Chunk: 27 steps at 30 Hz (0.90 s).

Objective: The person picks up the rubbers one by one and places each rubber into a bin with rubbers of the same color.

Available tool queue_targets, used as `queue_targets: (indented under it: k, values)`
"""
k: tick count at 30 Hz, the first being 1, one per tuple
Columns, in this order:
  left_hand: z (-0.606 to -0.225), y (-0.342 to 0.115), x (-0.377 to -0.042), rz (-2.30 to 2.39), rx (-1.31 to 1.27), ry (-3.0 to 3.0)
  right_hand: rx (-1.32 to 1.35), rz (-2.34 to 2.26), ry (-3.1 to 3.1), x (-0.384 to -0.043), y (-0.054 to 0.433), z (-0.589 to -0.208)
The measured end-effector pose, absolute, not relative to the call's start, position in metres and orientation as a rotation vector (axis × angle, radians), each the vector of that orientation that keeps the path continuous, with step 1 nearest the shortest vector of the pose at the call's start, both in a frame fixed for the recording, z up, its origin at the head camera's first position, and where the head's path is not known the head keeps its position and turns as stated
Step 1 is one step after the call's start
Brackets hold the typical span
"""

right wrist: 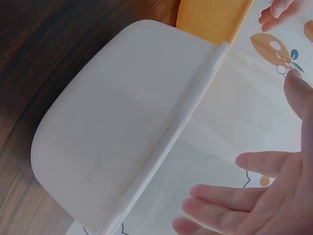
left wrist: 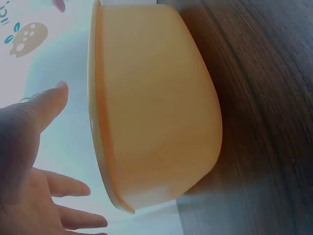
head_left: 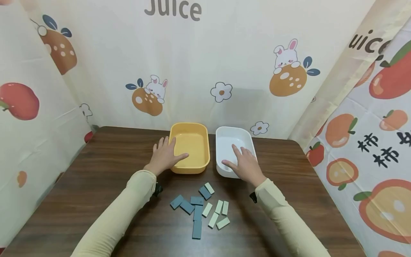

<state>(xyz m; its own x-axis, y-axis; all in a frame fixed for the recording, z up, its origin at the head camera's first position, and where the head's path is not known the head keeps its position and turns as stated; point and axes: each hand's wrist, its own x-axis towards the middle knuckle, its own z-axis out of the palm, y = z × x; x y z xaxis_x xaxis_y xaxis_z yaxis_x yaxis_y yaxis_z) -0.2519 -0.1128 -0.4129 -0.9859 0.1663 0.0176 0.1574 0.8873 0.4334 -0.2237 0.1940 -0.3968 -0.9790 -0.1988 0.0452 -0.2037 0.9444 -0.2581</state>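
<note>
Fingers spread, my left hand (head_left: 162,156) hovers at the left side of a yellow plastic bin (head_left: 192,150), its thumb over the near part of the bin. In the left wrist view the yellow bin's wall (left wrist: 156,107) stands beside that hand's parted fingers. My right hand (head_left: 246,165) reaches over the near right part of a white bin (head_left: 229,137), fingers extended and holding nothing. The right wrist view shows the white bin's outer wall (right wrist: 112,117) with the hand above its rim. Both bins look bare inside where the hands do not cover them.
Several blue-grey blocks (head_left: 197,228) lie scattered on the dark wooden table (head_left: 135,221) nearer me, in front of the bins. Several pale green blocks (head_left: 223,223) lie to their right. A printed curtain (head_left: 205,64) rises behind the table's far edge.
</note>
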Motion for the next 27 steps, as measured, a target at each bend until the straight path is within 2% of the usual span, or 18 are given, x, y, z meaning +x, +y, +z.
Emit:
queue_targets:
  k: [17, 27]
  values:
    - [-0.427, -0.127, -0.245, 0.73, 0.212, 3.025, 0.428, 0.387, -2.956, -0.191, 0.193, -0.398]
    - [-0.423, -0.132, -0.252, 0.701, 0.221, 3.03, 0.532, 0.454, -2.824, -0.182, 0.196, -0.401]
